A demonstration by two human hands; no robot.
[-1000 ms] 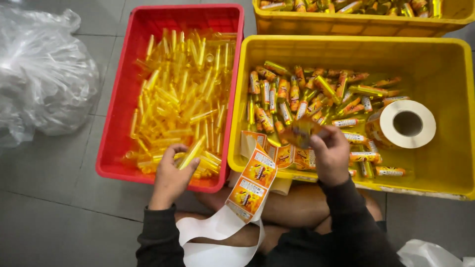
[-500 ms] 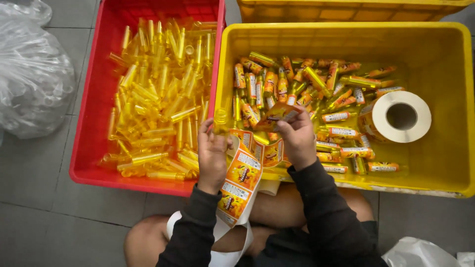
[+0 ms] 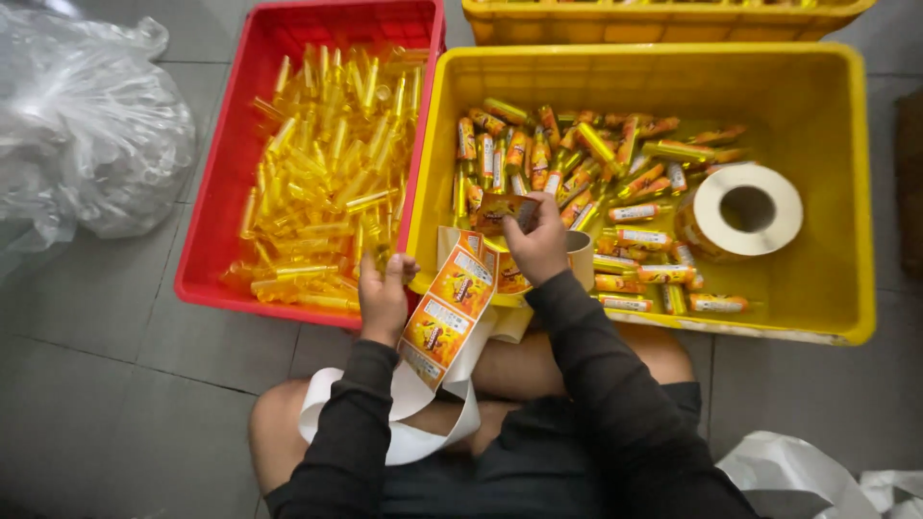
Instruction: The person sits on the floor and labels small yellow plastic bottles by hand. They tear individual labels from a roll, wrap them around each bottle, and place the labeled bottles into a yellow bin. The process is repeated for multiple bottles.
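My left hand [image 3: 384, 293] is closed around a small clear yellow tube [image 3: 382, 258] at the near edge of the red crate [image 3: 223, 207], which is full of unlabelled yellow tubes. My right hand [image 3: 539, 240] pinches an orange label [image 3: 503, 210] over the front rim of the yellow crate [image 3: 846, 173]. A strip of orange labels on white backing paper [image 3: 448, 312] runs down between both hands onto my lap. Several labelled tubes [image 3: 577, 173] lie in the yellow crate.
A roll of labels [image 3: 745, 210] lies in the yellow crate at the right. A crumpled clear plastic bag [image 3: 82, 135] sits left of the red crate. Another yellow crate [image 3: 663, 17] stands behind. White plastic [image 3: 798, 471] lies at the lower right on the grey tiled floor.
My left hand has left the tube pile in the red crate and come toward the label strip with a tube. My right hand stays at the yellow crate's front rim with a label.
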